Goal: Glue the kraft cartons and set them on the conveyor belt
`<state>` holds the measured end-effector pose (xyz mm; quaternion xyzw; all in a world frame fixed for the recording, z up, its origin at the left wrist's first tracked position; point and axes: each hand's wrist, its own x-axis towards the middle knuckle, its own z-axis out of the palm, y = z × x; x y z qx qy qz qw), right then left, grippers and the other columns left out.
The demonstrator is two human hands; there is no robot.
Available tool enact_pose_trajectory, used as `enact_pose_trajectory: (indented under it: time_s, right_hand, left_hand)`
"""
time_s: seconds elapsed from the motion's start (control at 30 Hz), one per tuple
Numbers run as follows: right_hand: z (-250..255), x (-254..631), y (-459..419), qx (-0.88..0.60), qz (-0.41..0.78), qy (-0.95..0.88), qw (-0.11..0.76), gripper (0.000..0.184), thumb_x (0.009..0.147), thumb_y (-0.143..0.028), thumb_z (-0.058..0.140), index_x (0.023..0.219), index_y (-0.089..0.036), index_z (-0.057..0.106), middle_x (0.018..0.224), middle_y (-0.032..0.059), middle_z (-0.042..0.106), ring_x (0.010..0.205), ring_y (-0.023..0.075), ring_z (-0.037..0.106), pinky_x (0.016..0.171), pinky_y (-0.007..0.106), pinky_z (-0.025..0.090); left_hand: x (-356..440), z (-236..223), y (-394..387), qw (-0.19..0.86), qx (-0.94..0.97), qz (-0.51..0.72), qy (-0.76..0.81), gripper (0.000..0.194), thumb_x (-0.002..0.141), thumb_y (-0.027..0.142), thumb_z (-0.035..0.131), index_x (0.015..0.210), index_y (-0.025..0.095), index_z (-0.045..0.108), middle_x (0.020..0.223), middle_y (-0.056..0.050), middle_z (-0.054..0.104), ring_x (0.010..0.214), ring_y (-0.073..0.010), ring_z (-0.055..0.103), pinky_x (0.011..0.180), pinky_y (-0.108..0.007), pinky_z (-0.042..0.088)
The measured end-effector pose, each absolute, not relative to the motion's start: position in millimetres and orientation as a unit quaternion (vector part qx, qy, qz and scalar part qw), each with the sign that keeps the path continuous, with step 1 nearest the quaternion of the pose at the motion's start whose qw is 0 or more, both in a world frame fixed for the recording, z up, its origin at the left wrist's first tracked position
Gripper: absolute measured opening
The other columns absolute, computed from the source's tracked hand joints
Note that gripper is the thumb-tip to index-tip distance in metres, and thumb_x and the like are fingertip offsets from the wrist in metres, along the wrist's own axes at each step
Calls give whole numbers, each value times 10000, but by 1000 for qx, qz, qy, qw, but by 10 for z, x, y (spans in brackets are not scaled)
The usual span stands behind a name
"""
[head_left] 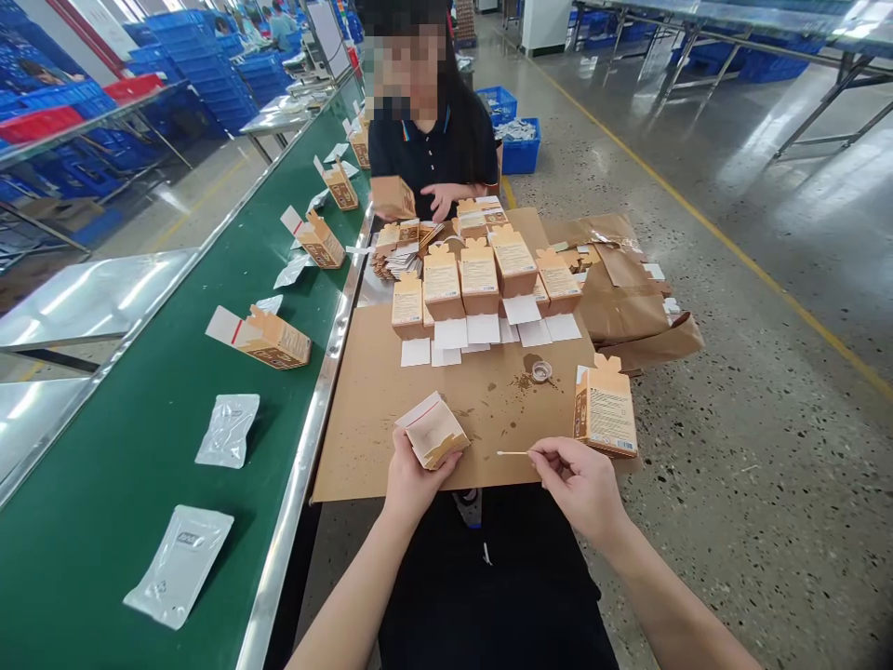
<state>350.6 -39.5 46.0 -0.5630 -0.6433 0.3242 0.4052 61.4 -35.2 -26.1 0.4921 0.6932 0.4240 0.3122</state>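
My left hand [417,479] is wrapped round a small open cardboard box [433,433], tilted so that its open end and white flap face up. Between the fingertips of my right hand [579,479] is a cotton swab [513,453], its white tip pointing left toward the box. A little clear dish [541,372] lies on the brown cardboard sheet [369,391] ahead, with brown specks and stains around it. Beside my right hand stands another printed box [606,408] with its top tabs up.
Several printed boxes [478,274] with white flaps stand grouped farther back. A co-worker [433,140] across the table holds a box. On the left, a green conveyor belt [139,465] carries silver sachets [179,566] and open boxes [275,337]. Brown paper [628,288] lies at right.
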Motion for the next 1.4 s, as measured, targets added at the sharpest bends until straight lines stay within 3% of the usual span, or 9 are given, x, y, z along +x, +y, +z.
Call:
enact_pose_trajectory:
  time_s: [0.23, 0.43, 0.6, 0.77, 0.97, 1.07, 1.13, 1.23, 1.4]
  right_hand:
    - [532, 3397, -376, -537, 327, -658, 415, 358, 1108, -478, 690, 843, -269, 811, 757, 41, 822, 621, 202, 754, 613, 303, 659]
    - [558, 3578, -387, -545, 324, -647, 423, 381, 1064, -557, 743, 853, -266, 866, 668, 38, 794, 504, 219, 726, 539, 327, 664]
    - [493, 3635, -358, -555, 313, -643, 425, 372, 1012, -598, 797, 835, -282, 884, 633, 35, 784, 461, 229, 721, 498, 336, 663]
    - [558, 3486, -253, -527, 321, -662, 425, 334, 1017, -544, 789, 826, -285, 877, 601, 21, 762, 446, 216, 704, 485, 323, 642]
    - [617, 3622, -252, -538, 312, -659, 424, 333, 1005, -563, 799, 842, -282, 875, 632, 33, 777, 474, 230, 715, 504, 346, 656]
    - [594, 3864, -348, -590, 274, -644, 401, 381, 1003, -632, 803, 847, -294, 883, 629, 32, 773, 479, 232, 723, 528, 347, 674]
    - [600, 4007, -350, -607, 246, -647, 391, 409, 1013, -658, 788, 851, -295, 887, 655, 34, 792, 495, 226, 736, 548, 338, 677]
    - [668, 4142, -142, -601, 170, -681, 382, 427, 1068, -615, 716, 861, -279, 879, 732, 49, 836, 566, 214, 761, 615, 339, 672]
    - [763, 4211, 557, -586, 95, -754, 281, 334, 1091, -410, 599, 897, -253, 820, 833, 70, 861, 735, 231, 795, 712, 344, 631]
  left_hand:
    - [548, -131, -282, 370, 425, 499, 658, 792, 680, 523, 1079, 1269, 308, 595, 1263, -121, 813, 1197, -393, 837, 1038, -562, 694]
    - [-517, 154, -397, 293, 249, 639, 667, 914, 623, 449, 1139, 1330, 293, 581, 1457, -146, 765, 1458, -369, 741, 1275, -584, 600]
    - [-1165, 173, -861, 190, 179, 603, 754, 969, 562, 352, 1154, 1292, 287, 520, 1415, -138, 728, 1430, -368, 739, 1305, -628, 570]
    - [-1290, 38, -922, 101, 193, 493, 842, 995, 544, 333, 1140, 1301, 276, 497, 1404, -120, 661, 1495, -443, 668, 1352, -753, 477]
    - [-1210, -30, -1015, -13, 220, 550, 806, 1249, 499, 314, 1125, 1557, 246, 465, 1407, -87, 530, 1342, -327, 686, 1273, -602, 580]
    - [-1049, -86, -1265, -85, 224, 571, 785, 1023, 611, 416, 1052, 1469, 243, 521, 1220, -17, 527, 1019, -223, 664, 1021, -509, 667]
    - [-891, -83, -1265, -56, 273, 601, 749, 729, 728, 487, 970, 1309, 245, 603, 1103, 6, 559, 891, -188, 625, 881, -413, 641]
    - [-630, 29, -828, 114, 330, 610, 711, 462, 895, 598, 829, 1166, 243, 707, 1012, -16, 644, 879, -205, 653, 834, -363, 612]
    - [-316, 194, 383, 317, 401, 484, 711, 554, 937, 707, 767, 1224, 235, 808, 1185, -125, 772, 1174, -331, 748, 1072, -488, 618]
